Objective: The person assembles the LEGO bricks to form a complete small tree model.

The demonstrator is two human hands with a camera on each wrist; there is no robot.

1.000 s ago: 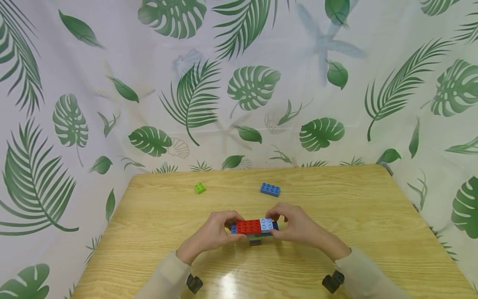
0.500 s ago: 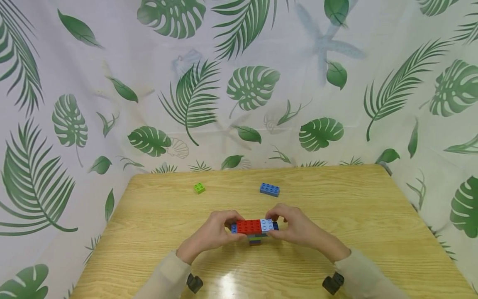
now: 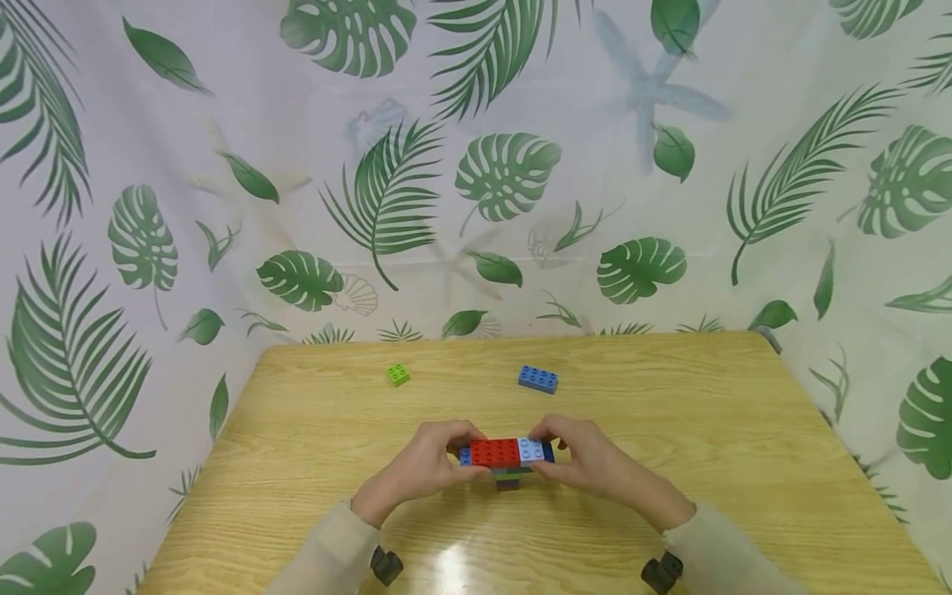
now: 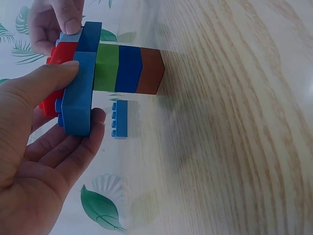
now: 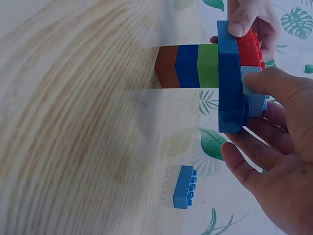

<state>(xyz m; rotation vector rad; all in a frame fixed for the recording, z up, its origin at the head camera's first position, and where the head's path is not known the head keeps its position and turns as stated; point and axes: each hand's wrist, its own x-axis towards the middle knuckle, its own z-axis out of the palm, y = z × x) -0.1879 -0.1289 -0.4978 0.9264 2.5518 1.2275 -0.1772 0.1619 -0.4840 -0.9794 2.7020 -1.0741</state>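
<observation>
A T-shaped build of toy building bricks stands on the table. Its stem is a brown brick (image 4: 150, 71) at the bottom, then a dark blue one (image 4: 129, 70) and a green one (image 4: 106, 68). Across the stem lie a blue brick (image 4: 78, 107) and a darker blue brick (image 5: 230, 110). A red brick (image 3: 494, 452) and a light blue brick (image 3: 531, 449) form the top layer. My left hand (image 3: 427, 463) grips the left end, thumb near the seam of red and blue. With thumb and fingers, my right hand (image 3: 595, 467) pinches the light blue brick's end.
Farther back on the wooden table (image 3: 312, 413) lie a small lime green brick (image 3: 398, 375) and a longer blue brick (image 3: 538, 379). A leaf-patterned cloth (image 3: 416, 215) hangs behind and at both sides.
My right thumb and fingers have shifted slightly left along the light blue brick. The left hand and the brick build stay nearly where they were.
</observation>
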